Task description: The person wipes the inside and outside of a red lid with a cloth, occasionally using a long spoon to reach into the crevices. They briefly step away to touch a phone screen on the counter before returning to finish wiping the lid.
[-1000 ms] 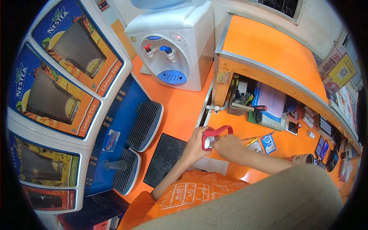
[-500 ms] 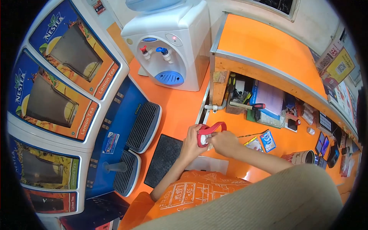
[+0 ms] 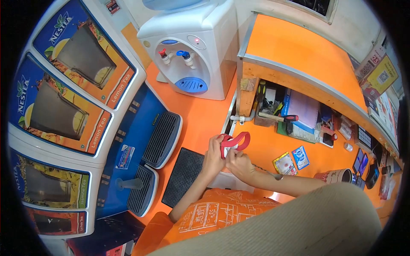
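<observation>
Your left hand [image 3: 213, 157] is closed around the red-handled tool [image 3: 235, 140], fingers wrapped over its near end. Your right hand [image 3: 239, 164] is bunched up against the tool's underside, with the fingertips pressed together. Whether they pinch the tool itself or some small thing beneath it cannot be told, since the knuckles hide the contact. The tool is held just above the orange counter [image 3: 205, 117], close to its front edge. That is where the black ribbed mat [image 3: 183, 175] ends and the lower desk section begins. It reads as hard, glossy plastic bent into smooth loops like scissor handles, and any blade is hidden between your hands. You seem to be partway through working the tool with both hands rather than carrying it. A next move would call for a firm left-hand hold and a fine, careful action from the right fingertips, as slick plastic can twist in the palm. To the right on the desk lie two flat, shiny sachets [image 3: 285, 163], and near them a paper cup [image 3: 335, 176] lies on its side. The white, smooth-shelled water dispenser [image 3: 192, 51] stands at the back of the counter. The tea dispenser [image 3: 72, 106] lines its left edge.
</observation>
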Tool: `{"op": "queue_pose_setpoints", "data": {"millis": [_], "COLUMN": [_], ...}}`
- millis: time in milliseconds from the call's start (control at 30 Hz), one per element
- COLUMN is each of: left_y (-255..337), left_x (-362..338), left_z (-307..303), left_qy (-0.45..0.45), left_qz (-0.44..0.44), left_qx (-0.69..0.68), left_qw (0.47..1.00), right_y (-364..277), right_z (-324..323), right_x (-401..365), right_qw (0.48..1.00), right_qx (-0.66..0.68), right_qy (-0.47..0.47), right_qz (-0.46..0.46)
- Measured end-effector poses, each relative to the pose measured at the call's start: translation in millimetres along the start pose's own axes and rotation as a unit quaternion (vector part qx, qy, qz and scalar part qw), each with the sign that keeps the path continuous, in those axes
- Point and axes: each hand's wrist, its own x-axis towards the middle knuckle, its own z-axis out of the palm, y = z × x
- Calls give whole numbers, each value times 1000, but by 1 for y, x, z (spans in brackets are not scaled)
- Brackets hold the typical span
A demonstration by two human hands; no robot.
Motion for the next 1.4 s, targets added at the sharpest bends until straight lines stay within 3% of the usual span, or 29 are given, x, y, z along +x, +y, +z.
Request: {"op": "queue_pose_setpoints", "data": {"millis": [67,133,233,333,467,533,633,667,733,867,933,967,1033,1067,1133,1267,1333,1367,1400], "left_y": [-5,-4,-6,-16,-10,-6,-4,-3,-3,-6,-5,-4,-1,1,2,2,0,1,2], "left_x": [-1,-4,-8,-11,-8,-3,3,3,3,-1,-4,-4,0,3,4,9,9,9,10], "left_z": [-1,-6,-5,8,7,6,4,2,-2,0,-1,-4,-11,-12,-15,-18,-18,-18,-19], "left_qy": [5,-23,-19,-24,-11,7,6,7,-20,-64,-68,-69,-43,-40,-60,-46,-30,-33,-44], "left_qz": [3,3,8,5,-36,-31,-63,-61,-49,-44,-25,-24,0,0,0,-10,-23,-23,-19], "left_qx": [9,18,10,19,13,23,23,23,13,9,-1,-1,0,0,-27,-55,-82,-82,-92], "left_qw": [1000,1000,1000,1000,999,999,998,998,998,997,997,997,999,999,998,997,996,996,995], "right_y": [13,30,35,9,1,5,9,11,19,43,53,56,64,64,55,73,87,83,77], "right_z": [0,-2,-2,6,16,17,15,16,17,3,3,5,9,21,44,3,-48,-46,-39], "right_x": [7,8,6,-4,-8,-3,7,8,11,7,3,-1,-6,-10,-18,-21,-15,-16,-19], "right_qw": [999,967,956,975,993,999,998,998,985,964,909,909,764,766,610,629,741,740,818], "right_qx": [25,246,282,220,100,27,21,20,174,256,399,399,609,607,781,760,606,607,545], "right_qy": [-19,-28,-67,-18,-29,38,52,53,-13,-64,-122,-122,-182,-182,-58,-37,-181,-181,-89], "right_qz": [-12,-57,-44,-27,-47,-12,21,21,-5,-40,-9,-7,115,113,120,157,224,226,161]}}
